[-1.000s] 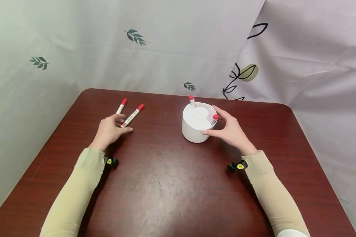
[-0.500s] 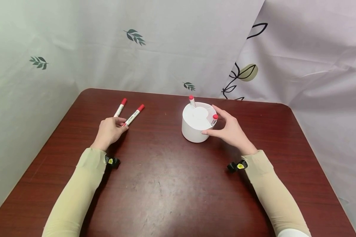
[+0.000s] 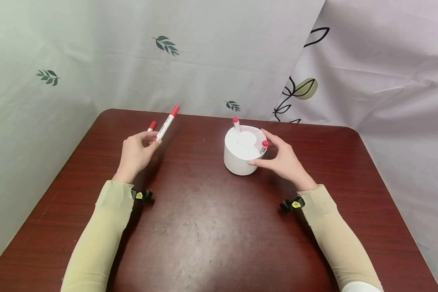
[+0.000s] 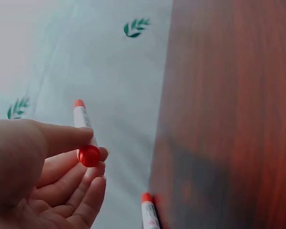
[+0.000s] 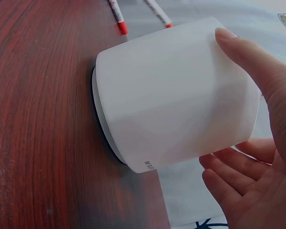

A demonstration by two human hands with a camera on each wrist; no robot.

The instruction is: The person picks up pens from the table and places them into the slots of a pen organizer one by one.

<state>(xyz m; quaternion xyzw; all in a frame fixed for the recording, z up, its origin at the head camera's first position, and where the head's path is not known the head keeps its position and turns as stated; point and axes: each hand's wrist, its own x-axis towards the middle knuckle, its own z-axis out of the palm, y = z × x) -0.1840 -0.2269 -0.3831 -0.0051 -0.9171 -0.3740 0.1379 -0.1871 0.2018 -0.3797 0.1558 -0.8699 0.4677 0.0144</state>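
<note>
My left hand [image 3: 134,156] pinches a white marker [image 3: 166,126] with red ends between thumb and fingers, its capped end tilted up and away, raised over the table. In the left wrist view, the thumb lies across the barrel of this marker [image 4: 81,114]. A second red-capped marker [image 3: 152,125] lies behind the hand, partly hidden by it. My right hand [image 3: 286,163] grips the side of a round white pen holder [image 3: 237,163], thumb in front and fingers behind. Two red-capped markers stand in it, one at the back [image 3: 236,123] and one at the right [image 3: 264,146].
The pen holder's top is divided into compartments around a round middle [image 3: 247,139]. A dark red wooden table [image 3: 204,227] carries everything. Behind its far edge hangs a pale curtain [image 3: 204,61] with leaf prints.
My left fingers have closed on the right-hand marker and lifted it off the table, up and away. The right hand and pen holder have stayed in place.
</note>
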